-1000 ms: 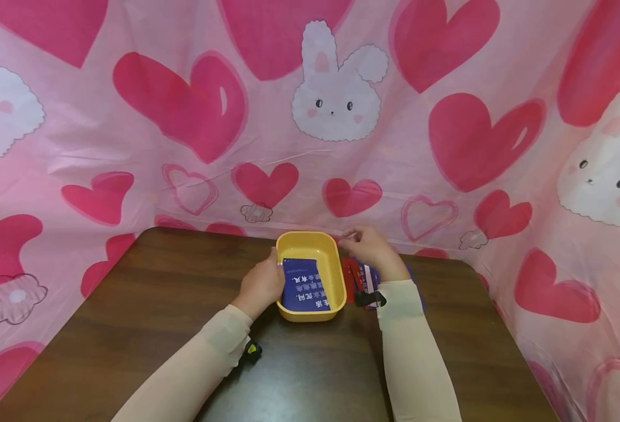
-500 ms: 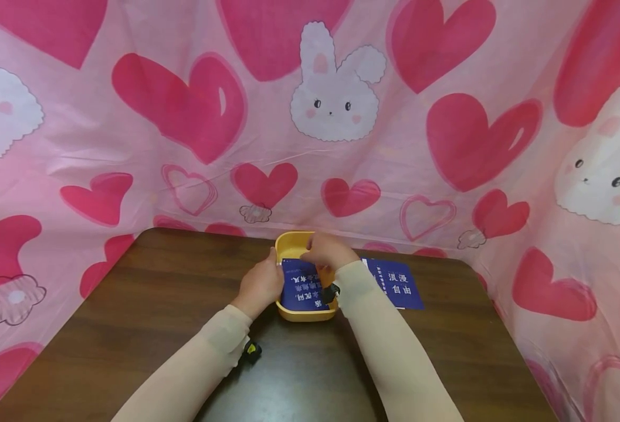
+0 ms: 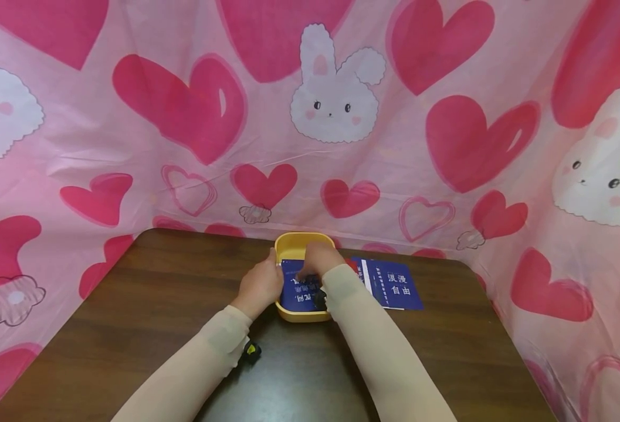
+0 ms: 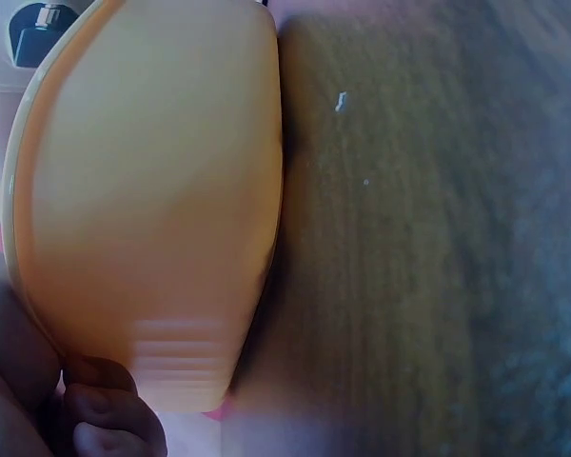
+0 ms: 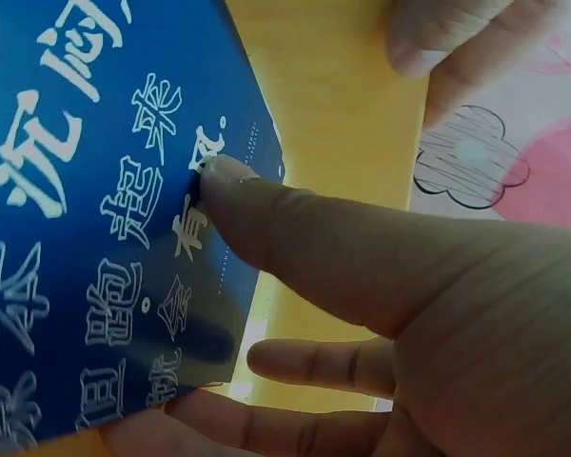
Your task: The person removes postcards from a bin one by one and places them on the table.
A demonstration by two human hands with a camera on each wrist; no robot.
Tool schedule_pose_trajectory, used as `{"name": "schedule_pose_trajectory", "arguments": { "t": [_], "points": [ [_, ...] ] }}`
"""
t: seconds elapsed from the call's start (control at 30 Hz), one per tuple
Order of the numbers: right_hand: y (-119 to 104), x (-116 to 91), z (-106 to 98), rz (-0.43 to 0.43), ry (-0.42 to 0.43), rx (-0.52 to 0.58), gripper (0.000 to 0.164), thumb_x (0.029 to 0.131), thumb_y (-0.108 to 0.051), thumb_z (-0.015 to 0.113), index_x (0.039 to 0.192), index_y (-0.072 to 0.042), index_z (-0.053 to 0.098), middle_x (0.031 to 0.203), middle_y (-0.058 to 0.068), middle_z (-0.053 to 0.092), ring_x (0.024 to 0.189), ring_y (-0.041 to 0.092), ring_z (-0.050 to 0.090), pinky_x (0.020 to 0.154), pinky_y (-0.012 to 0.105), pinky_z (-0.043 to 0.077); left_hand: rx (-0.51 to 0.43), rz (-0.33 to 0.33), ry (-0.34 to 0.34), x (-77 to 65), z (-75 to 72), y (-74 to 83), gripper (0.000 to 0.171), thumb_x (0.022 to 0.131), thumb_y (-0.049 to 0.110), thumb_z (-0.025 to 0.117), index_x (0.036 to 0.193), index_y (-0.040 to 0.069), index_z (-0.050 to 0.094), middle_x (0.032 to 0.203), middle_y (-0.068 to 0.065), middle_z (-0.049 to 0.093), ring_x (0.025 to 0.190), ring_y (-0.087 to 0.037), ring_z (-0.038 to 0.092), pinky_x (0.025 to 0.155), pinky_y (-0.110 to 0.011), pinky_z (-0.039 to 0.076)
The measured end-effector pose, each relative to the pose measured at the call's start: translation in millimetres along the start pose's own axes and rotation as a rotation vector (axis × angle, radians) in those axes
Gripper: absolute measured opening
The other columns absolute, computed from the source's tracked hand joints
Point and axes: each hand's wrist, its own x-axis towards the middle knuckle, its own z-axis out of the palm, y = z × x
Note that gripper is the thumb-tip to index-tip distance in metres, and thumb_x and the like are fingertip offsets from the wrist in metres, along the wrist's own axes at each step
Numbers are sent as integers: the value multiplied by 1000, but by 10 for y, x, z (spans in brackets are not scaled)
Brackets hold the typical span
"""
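Observation:
In the head view a yellow plastic tray [image 3: 301,317] stands near the table's back edge. My left hand [image 3: 261,285] grips its left rim, and the left wrist view shows curled fingers [image 4: 109,409] at the tray wall. A blue card [image 3: 292,300] with white Chinese characters lies inside the tray. Over the tray, my right hand [image 3: 320,259] reaches down to that card. Seen from the right wrist, its thumb [image 5: 295,224] presses the card's printed face while other fingers are partly hidden behind the card, so the card is pinched.
Right of the tray lie more blue cards [image 3: 400,286] and a bit of a red one [image 3: 351,265], partly hidden by my right sleeve [image 3: 373,328]. The brown wooden table [image 3: 172,293] meets a pink heart-and-rabbit cloth [image 3: 267,129] behind.
My right hand has moved left from beyond the tray's right rim into the tray and now pinches the blue card. The left hand keeps its grip on the tray.

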Motion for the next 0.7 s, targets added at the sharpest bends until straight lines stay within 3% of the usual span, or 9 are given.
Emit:
{"name": "schedule_pose_trajectory", "arguments": {
  "t": [0.17, 0.3, 0.5, 0.7],
  "points": [
    [12, -42, -2, -42, 44, -52, 61, 86, -24, 102, 132, -2, 70, 111, 13, 79, 96, 32, 76, 91, 54, 70, 6, 4, 2, -1, -3, 3, 69, 120, 30, 49, 180, 4, 26, 164, -24, 62, 132, -42, 75, 109, -63, 62],
    [42, -63, -56, -107, 86, -64, 56, 88, -19, 100, 132, -1, 72, 113, 13, 80, 96, 30, 77, 97, 53, 69, 12, 1, -1, 0, -4, 5, 69, 120, 31, 48, 180, 4, 26, 164, -24, 62, 133, -42, 75, 108, -63, 62],
    [118, -90, -192, -155, 99, 54, 56, 90, -11, 95, 141, -5, 73, 122, 14, 79, 102, 31, 78, 101, 54, 68, 17, 11, 9, -2, -6, 1, 68, 121, 31, 47, 179, 4, 26, 161, -24, 66, 129, -42, 76, 107, -62, 63],
    [246, -155, -344, -170, 109, 111, 53, 98, -16, 89, 147, -10, 68, 115, 14, 76, 95, 29, 76, 90, 46, 70, 45, 32, 29, 7, 0, -11, 65, 121, 29, 46, 178, 2, 30, 154, -25, 70, 121, -40, 79, 100, -60, 65]
  ]
}}
